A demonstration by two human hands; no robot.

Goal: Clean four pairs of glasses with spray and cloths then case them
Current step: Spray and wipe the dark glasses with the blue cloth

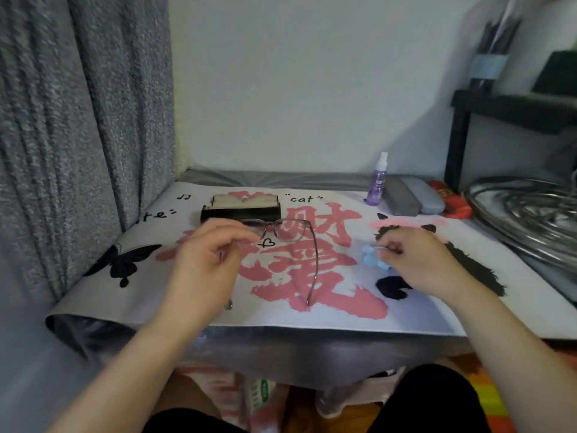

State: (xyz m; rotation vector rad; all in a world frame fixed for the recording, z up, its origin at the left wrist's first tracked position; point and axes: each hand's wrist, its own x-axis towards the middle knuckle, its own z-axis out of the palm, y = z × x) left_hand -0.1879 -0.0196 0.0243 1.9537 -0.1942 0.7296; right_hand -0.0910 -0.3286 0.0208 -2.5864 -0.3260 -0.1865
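A person sits at a low bench point(312, 345) covered by a white mat point(437, 310) with big pink writing, a black butterfly and the word "cat" on it. The left hand point(203, 260) holds a pair of glasses point(292, 232) up above the mat, with the thumb and fingers pinching the frame close to the left lens. The glasses have a thin, see-through brown frame, and their arms are folded out and point back toward the person. The right hand point(418, 260) is over the right side of the mat, its fingers curled round a small light blue cloth point(373, 256) that is all bunched up. Just behind the glasses, an open black case point(240, 207) with a pale inside sits on the mat. Farther right, near the back edge, a purple spray bottle point(377, 182) with a white top stands upright. Right beside it lie two closed grey cases point(412, 196), side by side and touching. Something red point(452, 201) lies just past them. A grey curtain point(78, 120) hangs on the left. On the right there is a dark shelf point(512, 107) and a heap of shiny metal things point(524, 214).
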